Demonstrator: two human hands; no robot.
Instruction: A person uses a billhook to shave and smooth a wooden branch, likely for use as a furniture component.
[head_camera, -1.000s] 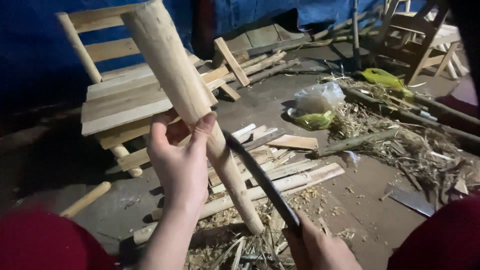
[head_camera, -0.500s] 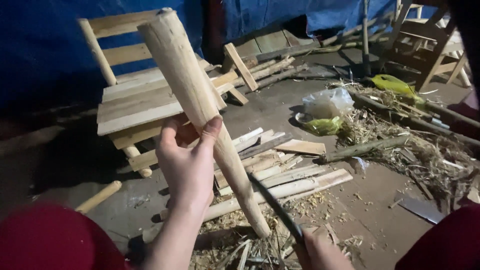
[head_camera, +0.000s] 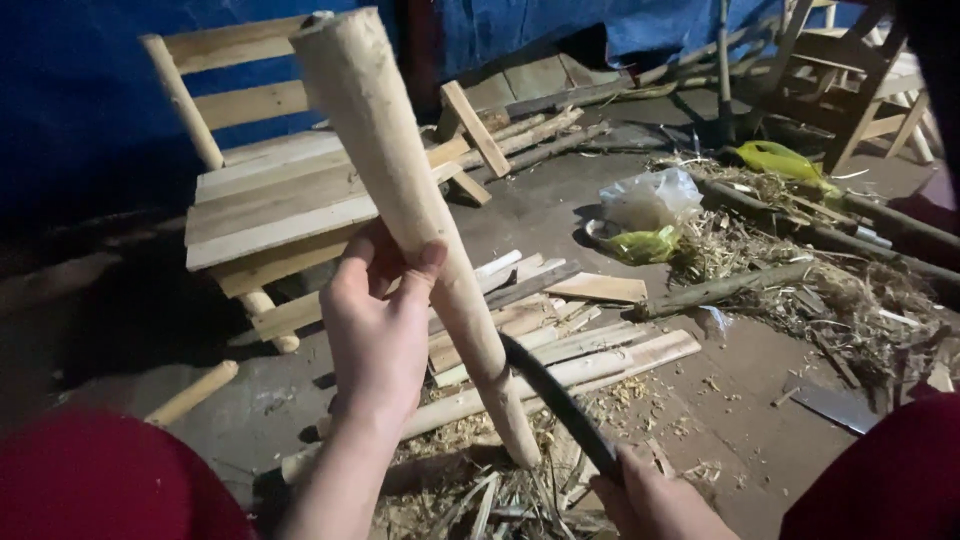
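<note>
A clear plastic bag (head_camera: 650, 198) on the far right floor holds something I cannot make out. The left hand (head_camera: 375, 335) closes its fingers around a tilted wooden post (head_camera: 400, 200), centre; the right hand (head_camera: 650, 495) grips a dark blade (head_camera: 555, 400) touching its lower end.

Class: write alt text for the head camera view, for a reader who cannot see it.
A left hand steadies a peeled wooden post upright while the right hand sets a dark blade against its lower end. Behind stands a small wooden chair.
</note>
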